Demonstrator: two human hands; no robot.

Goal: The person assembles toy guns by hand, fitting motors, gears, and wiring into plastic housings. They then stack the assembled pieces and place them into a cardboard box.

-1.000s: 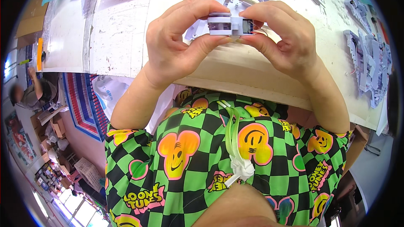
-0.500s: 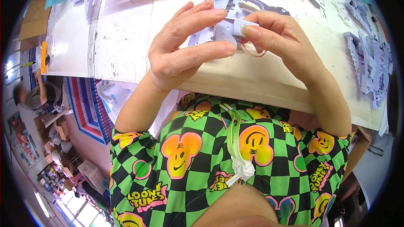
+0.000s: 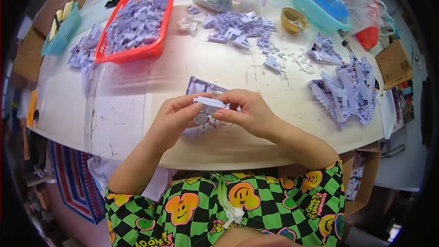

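Observation:
Between my two hands is a small lavender plastic part, a boxy piece with a round disc at its lower left. My left hand pinches its left end between thumb and fingers. At the other end, the thumb and fingers of my right hand close on it. A thin wire loop hangs under the right fingertips. Behind and below lies a larger lavender plastic housing on the table, mostly covered by the hands.
A red basket full of lavender parts stands at the left. Loose lavender parts and small white pieces lie farther back. Stacked lavender assemblies sit at the right. Beyond are a yellow bowl and teal basin.
The view has tilted up, so more of the table shows. My left fingers, spread around the part before, have closed on its left end. My right hand keeps its pinch.

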